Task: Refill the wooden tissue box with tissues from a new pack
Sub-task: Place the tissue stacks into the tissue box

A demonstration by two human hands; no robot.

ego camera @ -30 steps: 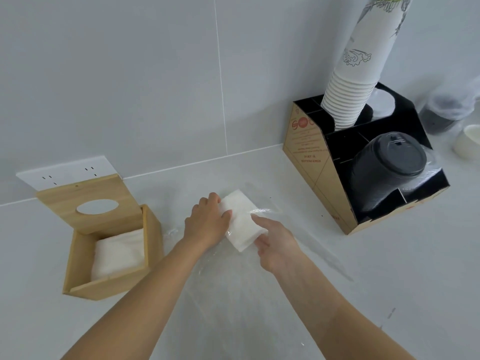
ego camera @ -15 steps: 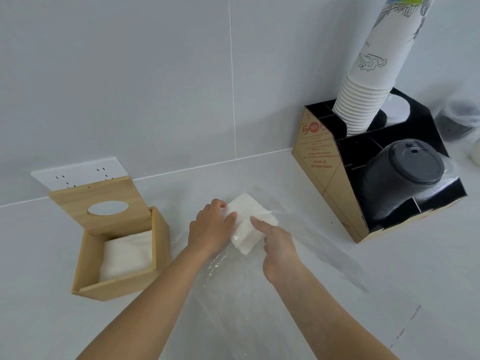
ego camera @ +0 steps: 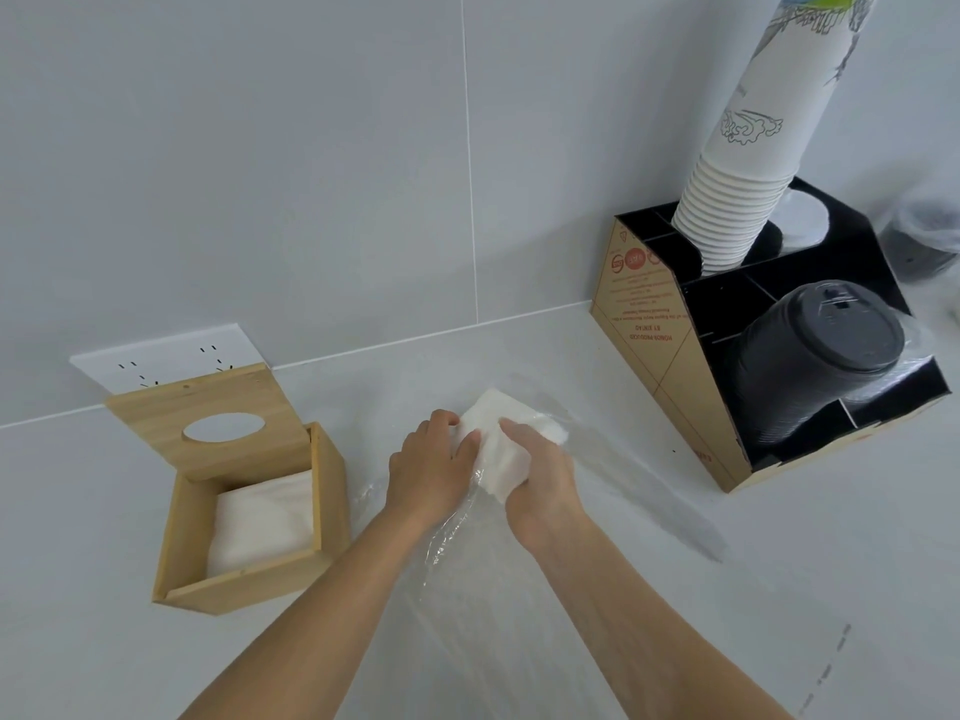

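Note:
A white stack of tissues (ego camera: 506,449) lies on the counter in a clear plastic wrapper (ego camera: 452,537) that trails toward me. My left hand (ego camera: 428,472) grips the stack's left side. My right hand (ego camera: 540,480) curls over its right side, fingers on top. The wooden tissue box (ego camera: 249,579) stands to the left with its lid (ego camera: 208,413) raised, oval hole showing. White tissues (ego camera: 260,522) lie inside the box.
A cardboard cup organiser (ego camera: 670,366) stands at the right with a tall stack of paper cups (ego camera: 748,163) and a sleeve of black lids (ego camera: 815,356). A wall socket (ego camera: 161,358) sits behind the box. The wall runs along the counter's back.
My right hand has moved from pointing at the stack's edge to closing over its right side. The left hand keeps its hold.

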